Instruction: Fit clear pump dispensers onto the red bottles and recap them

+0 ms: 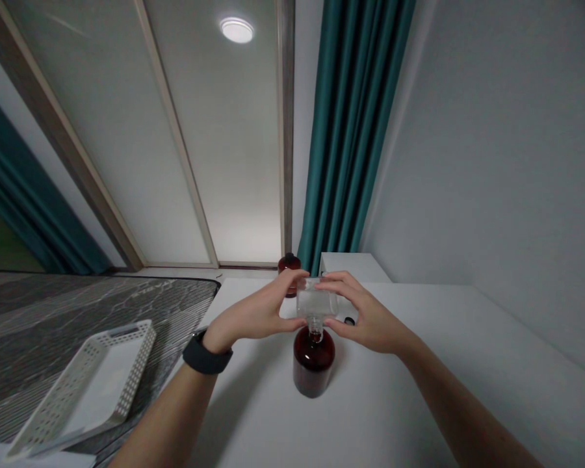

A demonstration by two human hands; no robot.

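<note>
Between my two hands is a clear bottle [316,303], turned neck down over an amber bottle [313,364] that stands upright on the white table [253,416]. The clear neck meets the mouth of the amber bottle. My left hand [260,305] grips the clear bottle from the left, thumb low and fingers at its upturned base. From the other side my right hand [370,315] holds it the same way. A small black cap [350,321] lies beside the right fingers. How much liquid is inside either bottle I cannot tell.
Behind the left fingers stands a second amber bottle [289,263] with a black top. A white perforated basket [90,383] sits on the grey patterned surface [175,302] at left. A white box-like cabinet [353,266] and teal curtain [355,130] are beyond the table.
</note>
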